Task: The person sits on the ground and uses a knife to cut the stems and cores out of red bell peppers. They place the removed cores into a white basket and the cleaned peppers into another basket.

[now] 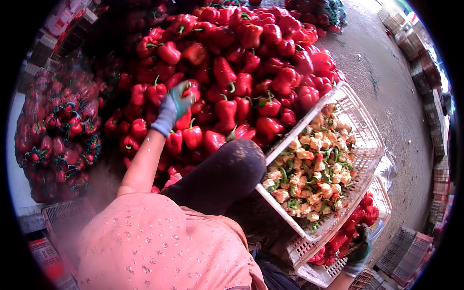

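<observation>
My left hand (177, 103), in a blue-grey glove, reaches out over a big heap of red bell peppers (232, 72) and closes on one red pepper (191, 89) near the heap's left side. My right hand (360, 249), also gloved, hangs low at the right over a white crate of red peppers (338, 241) and grips a small knife (376, 230). A white plastic crate (360, 140) full of cut pepper cores and stems rests tilted against my dark-trousered knee (227, 169).
Net sacks of red peppers (60, 135) stand stacked at the left. More sacks (319, 12) lie at the top. Grey concrete floor (386, 87) runs along the right, with stacked crates (425, 72) at its far edge and empty crates (403, 251) at lower right.
</observation>
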